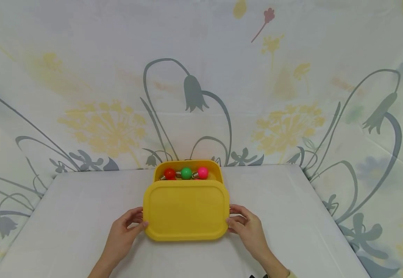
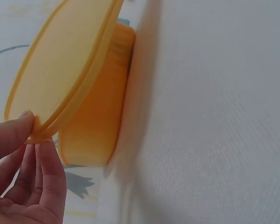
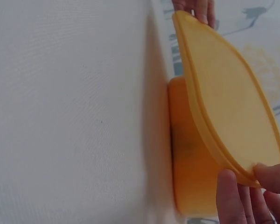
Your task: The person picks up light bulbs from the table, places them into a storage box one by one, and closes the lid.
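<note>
Both hands hold a yellow lid (image 1: 186,210) by its two short ends. My left hand (image 1: 126,229) pinches the left end, thumb on top and fingers beneath, as the left wrist view also shows. The right end is pinched the same way by my right hand (image 1: 246,227). Tilted, the lid overlaps the front of a yellow box (image 2: 95,121) in the head view. Inside the box's visible back part lie a red bulb (image 1: 169,173), a green bulb (image 1: 186,173) and a pink bulb (image 1: 203,172). The lid hides the rest of the inside.
The box stands on a white-covered table (image 1: 83,208), near its back edge. Behind the table hangs a cloth (image 1: 201,127) printed with flowers, which also runs along both sides. A small dark object (image 1: 258,276) shows by the right wrist at the bottom edge.
</note>
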A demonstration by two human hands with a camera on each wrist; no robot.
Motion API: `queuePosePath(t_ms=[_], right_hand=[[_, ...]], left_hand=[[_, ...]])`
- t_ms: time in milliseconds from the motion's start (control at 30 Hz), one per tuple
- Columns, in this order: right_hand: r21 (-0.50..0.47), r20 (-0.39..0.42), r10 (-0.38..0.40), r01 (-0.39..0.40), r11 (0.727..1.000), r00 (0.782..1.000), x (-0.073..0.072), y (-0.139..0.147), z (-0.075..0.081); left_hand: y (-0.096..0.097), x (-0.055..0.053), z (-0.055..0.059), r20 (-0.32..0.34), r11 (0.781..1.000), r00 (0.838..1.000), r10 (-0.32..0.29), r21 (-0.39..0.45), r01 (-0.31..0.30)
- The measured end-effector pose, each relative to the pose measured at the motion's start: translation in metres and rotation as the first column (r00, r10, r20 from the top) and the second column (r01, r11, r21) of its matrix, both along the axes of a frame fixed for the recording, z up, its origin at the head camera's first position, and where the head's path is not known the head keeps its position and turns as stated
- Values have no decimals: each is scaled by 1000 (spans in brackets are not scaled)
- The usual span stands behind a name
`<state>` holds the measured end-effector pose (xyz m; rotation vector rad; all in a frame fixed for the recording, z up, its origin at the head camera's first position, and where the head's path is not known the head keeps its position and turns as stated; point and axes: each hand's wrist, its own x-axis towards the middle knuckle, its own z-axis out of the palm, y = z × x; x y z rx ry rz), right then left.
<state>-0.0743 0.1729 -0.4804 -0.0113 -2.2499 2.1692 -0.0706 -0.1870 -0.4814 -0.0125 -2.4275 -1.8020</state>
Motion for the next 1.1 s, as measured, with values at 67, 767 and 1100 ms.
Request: queuePosePath(t_ms=[67,767,1100], right_hand=[[0,-19,7,-7,1000,1000,-1,0,0],[93,-66,5,1,996,998,-22,0,5],[97,-66,13,-7,995,998,-33,-1,4]], left_hand=[[0,0,1,-11,1000,1000,6,13,-6],[5,-12,9,-44,998,999,11,-66,-14],[8,-24,6,-59,987,997,57,-148,-65]])
